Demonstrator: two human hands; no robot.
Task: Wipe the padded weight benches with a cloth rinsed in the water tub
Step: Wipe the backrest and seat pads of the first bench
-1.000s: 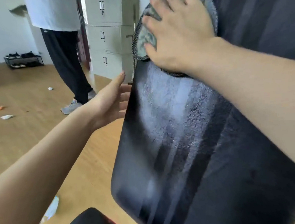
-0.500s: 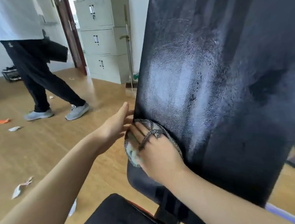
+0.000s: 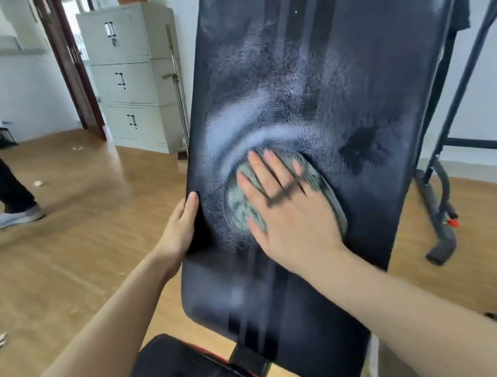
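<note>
A black padded bench backrest (image 3: 336, 75) stands steeply inclined in front of me, streaked with wet wipe marks. My right hand (image 3: 288, 212) lies flat on a grey cloth (image 3: 242, 201), pressing it against the middle of the pad. My left hand (image 3: 181, 224) grips the pad's left edge at about the same height. The black seat pad (image 3: 179, 371) sits below the backrest. No water tub is in view.
A grey filing cabinet (image 3: 129, 75) stands against the back wall, with a metal pole (image 3: 176, 83) beside it. A black metal frame (image 3: 440, 201) rises at right. A person's leg and shoe (image 3: 8, 206) are at far left. Scraps of litter lie on the wooden floor.
My right hand slid the cloth from the top of the backrest down to its lower left edge, then right toward the middle. The person at left walked further left.
</note>
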